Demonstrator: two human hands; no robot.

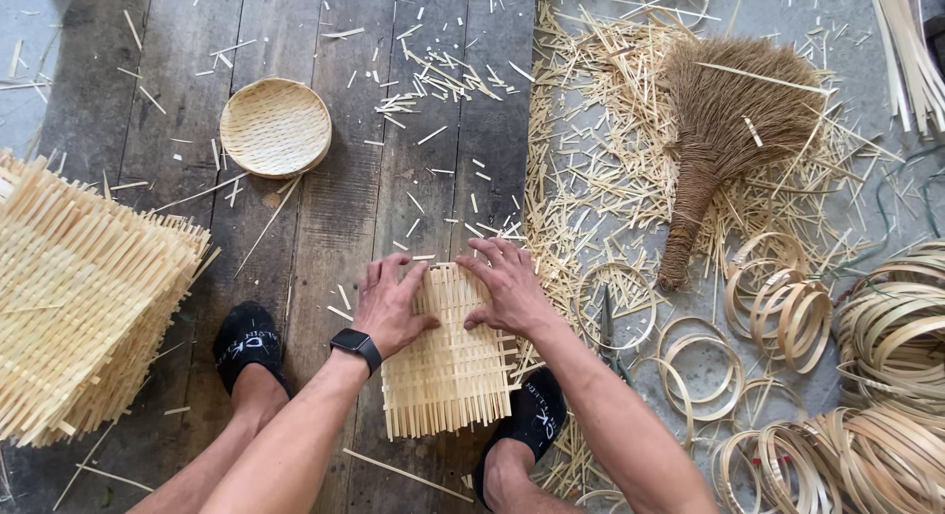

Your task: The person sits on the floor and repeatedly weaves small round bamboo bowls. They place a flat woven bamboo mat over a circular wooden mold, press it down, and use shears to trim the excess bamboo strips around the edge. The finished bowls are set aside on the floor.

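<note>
Pressing down at lower centre of the frame, I see both hands flat on a woven mat [448, 361] lying on the plank floor [325, 209]. Left hand [392, 307], with a black watch [356, 345] on its wrist, rests fingers spread on the mat's upper left edge; right hand [507, 288] rests fingers spread on its upper right edge. Neither hand grips anything. A stack of mats [84, 297] lies at left, a round basket [276, 127] at upper left, a brush [724, 130] at upper right, bamboo hoops [787, 317] at right.
</note>
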